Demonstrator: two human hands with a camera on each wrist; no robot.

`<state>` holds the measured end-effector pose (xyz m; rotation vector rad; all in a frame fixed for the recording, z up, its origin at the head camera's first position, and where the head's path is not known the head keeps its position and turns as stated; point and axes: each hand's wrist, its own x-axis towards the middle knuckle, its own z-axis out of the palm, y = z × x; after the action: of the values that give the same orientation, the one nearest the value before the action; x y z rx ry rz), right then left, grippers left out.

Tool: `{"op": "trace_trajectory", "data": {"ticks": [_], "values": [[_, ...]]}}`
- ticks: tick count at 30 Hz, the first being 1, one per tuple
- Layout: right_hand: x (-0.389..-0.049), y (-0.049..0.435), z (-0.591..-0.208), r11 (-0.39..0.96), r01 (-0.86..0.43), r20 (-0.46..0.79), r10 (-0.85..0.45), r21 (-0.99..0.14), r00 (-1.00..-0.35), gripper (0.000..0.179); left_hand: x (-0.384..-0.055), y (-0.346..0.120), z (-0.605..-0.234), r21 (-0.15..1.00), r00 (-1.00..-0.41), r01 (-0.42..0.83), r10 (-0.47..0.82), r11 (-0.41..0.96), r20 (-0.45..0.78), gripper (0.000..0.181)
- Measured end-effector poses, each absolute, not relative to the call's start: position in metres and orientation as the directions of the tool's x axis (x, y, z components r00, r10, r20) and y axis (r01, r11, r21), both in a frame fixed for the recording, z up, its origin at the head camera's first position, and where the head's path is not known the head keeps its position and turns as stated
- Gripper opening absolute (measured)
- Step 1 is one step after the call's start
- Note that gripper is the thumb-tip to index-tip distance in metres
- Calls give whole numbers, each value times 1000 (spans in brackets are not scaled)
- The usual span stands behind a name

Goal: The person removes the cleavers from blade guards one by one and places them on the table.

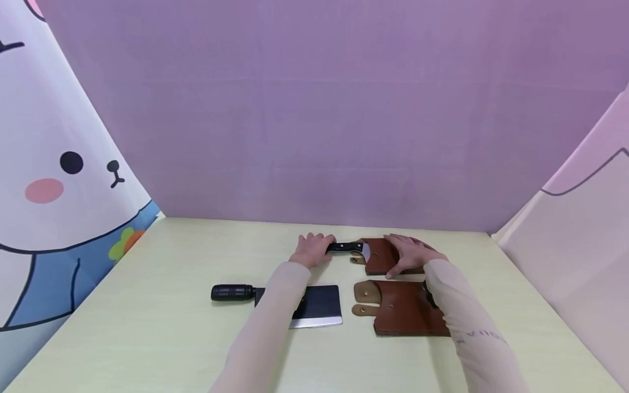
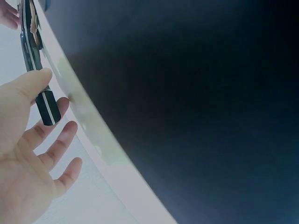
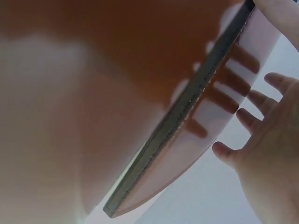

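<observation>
At the back of the table my left hand (image 1: 313, 250) pinches the black riveted handle (image 1: 345, 247) of a knife. In the left wrist view the thumb and forefinger hold the handle (image 2: 48, 107), with the other fingers spread. A sliver of silver blade (image 1: 366, 251) shows between handle and brown leather sheath (image 1: 379, 256); the sheath hides the rest. My right hand (image 1: 409, 255) lies over that sheath, thumb towards the near edge. The right wrist view shows its fingers (image 3: 252, 122) extended beside the sheath's stitched edge (image 3: 173, 119).
A cleaver (image 1: 319, 303) with a black ribbed handle lies bare under my left forearm. A second brown sheath (image 1: 405, 314) with two tan straps lies nearer me, partly covered by my right sleeve (image 1: 462, 316). A purple cloth wall (image 1: 314, 136) stands behind the table.
</observation>
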<state>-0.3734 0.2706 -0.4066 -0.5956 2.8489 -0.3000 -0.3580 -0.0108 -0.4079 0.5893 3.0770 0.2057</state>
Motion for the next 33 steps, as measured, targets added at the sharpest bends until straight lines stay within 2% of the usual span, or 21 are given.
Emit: {"op": "trace_trajectory", "data": {"ticks": [18,24,33], "values": [[-376,269,-400,887,-386,-251,-446,-253,-859,105,-358,-10,-406,139,-925,379,379,915,30,39],[-377,268,-401,890,-397,-238,-445,-224,-863,106,-356,-11,-406,137,-922,386,384,912,44,37],[-373,269,-400,860,-433,-198,-489,-270,-849,103,-358,-12,-408,122,-917,400,396,908,54,35]]}}
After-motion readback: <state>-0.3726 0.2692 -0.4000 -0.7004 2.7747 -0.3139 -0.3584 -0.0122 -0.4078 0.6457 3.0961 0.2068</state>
